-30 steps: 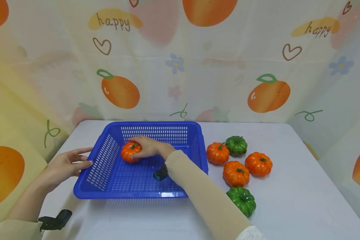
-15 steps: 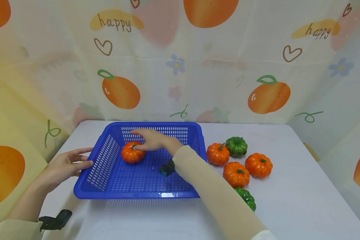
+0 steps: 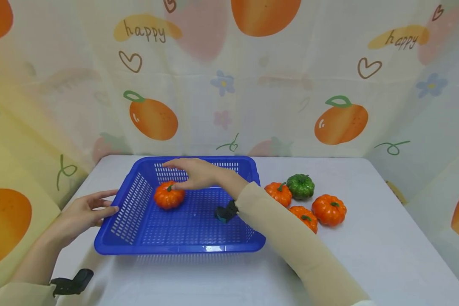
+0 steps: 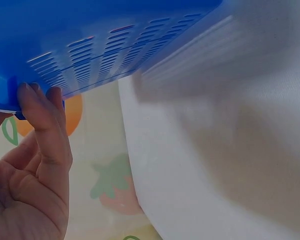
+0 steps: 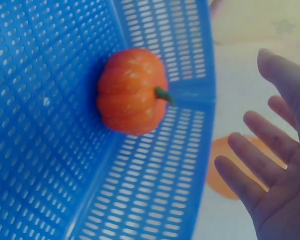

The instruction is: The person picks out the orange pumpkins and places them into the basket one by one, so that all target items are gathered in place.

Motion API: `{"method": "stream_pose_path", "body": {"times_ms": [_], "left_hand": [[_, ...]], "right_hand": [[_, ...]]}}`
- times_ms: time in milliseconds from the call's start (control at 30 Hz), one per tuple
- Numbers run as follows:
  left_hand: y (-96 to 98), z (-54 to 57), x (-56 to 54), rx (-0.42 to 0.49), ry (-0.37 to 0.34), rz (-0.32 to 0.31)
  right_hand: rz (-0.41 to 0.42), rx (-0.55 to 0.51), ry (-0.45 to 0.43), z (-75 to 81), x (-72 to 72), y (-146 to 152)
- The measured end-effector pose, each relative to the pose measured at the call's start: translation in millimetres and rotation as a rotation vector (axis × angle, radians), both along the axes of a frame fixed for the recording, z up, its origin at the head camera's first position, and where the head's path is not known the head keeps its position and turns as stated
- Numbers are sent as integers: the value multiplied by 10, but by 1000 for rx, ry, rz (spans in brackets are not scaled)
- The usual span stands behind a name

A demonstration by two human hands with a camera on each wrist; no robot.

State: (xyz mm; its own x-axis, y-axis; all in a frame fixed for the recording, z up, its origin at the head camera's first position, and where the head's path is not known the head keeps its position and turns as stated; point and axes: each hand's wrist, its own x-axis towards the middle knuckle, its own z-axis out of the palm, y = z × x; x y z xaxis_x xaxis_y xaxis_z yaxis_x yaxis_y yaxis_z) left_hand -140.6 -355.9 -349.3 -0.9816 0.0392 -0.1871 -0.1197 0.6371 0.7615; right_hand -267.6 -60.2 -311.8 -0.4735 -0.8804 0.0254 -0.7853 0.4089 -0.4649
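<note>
A blue plastic basket [image 3: 176, 248] with slotted walls stands on the white table. My left hand [image 3: 85, 212] pinches its left rim, thumb on one side and fingers on the other, as the left wrist view shows at the basket's edge [image 4: 2, 95]. Inside, toward the back left corner, sits an orange toy pumpkin [image 3: 166, 197] with a short green stem. Above and to the right of it hovers my right hand [image 3: 199, 173], fingers spread and holding nothing. In the right wrist view a gap separates the hand [image 5: 285, 165] from the pumpkin [image 5: 132, 95].
Right of the basket lie several more pumpkins: a green one [image 3: 300, 187] at the back, an orange one [image 3: 329, 210] at the right, and others [image 3: 278, 192] partly behind my right sleeve [image 3: 290, 238]. A patterned cloth [image 3: 267, 85] hangs behind the table [image 3: 390, 238].
My right hand has let go of the orange pumpkin in the basket and risen up and to the right. The right sleeve now hides the front green pumpkin. My left hand has stayed put.
</note>
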Motion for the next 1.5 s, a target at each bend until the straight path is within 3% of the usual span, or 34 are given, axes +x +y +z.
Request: {"method": "stream_pose_path", "body": {"times_ms": [233,467,867,1500], "left_hand": [[0,-6,-8,-8,-2,3],[6,-6,-16,2,3,-6],[-16,-23,0,4,1,3],[-9,-30,-13,-13,29,-10]], "right_hand": [[62,-15,64,174,137,105],[53,-55,85,302,206,307],[5,-138,164,308,233,777],[-117,-217,172,205,254,1651]]}}
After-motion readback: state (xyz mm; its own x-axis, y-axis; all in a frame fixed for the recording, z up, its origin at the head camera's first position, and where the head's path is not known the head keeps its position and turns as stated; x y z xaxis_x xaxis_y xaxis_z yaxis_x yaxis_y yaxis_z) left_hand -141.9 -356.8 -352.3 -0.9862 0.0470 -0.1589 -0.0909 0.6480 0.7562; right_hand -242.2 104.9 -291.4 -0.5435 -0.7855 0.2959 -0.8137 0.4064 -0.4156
